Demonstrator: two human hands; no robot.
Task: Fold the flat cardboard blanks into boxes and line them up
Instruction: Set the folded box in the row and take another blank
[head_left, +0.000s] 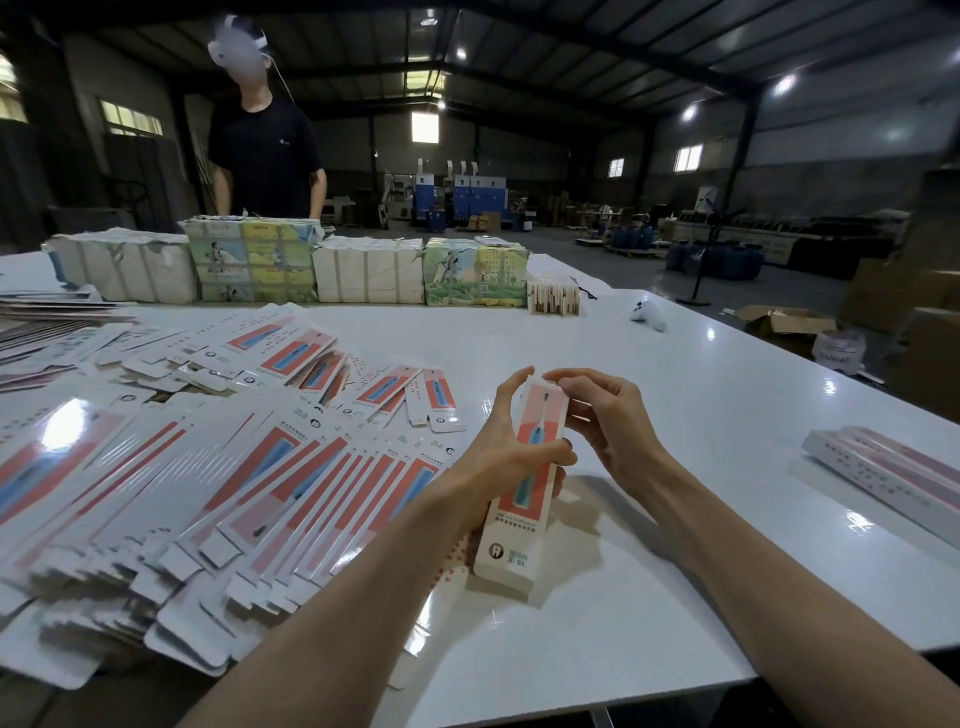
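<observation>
**Cardboard box held in both hands over the counter**

Glossy white card with a coral panel and a blue toothbrush printed down the front, that's the box (530, 467). It's long, slim and squared up, tilted with its top end away from the wearer and its lower end down by the counter (701, 415). Can't tell if it actually touches.

The left hand (498, 457) is wrapped round the middle of the box, forefinger sticking up alongside the top. The right hand (608, 415) has its fingers curled over the top end, pinching at the flap there.

Just to the left is a big fanned-out heap of flat blanks (208, 467) in the same coral-and-white print, shiny, with rounded tabs at the ends. Well off to the right, a few finished boxes (893, 473) lie side by side near the counter edge.

The counter itself is smooth, white and reflective. Along its far side sit blocky wrapped bundles (249, 265), some plain white, some with green and yellow pictures. A small white gadget (648, 314) lies near them. A person in a black tee (265, 150) stands behind.
</observation>
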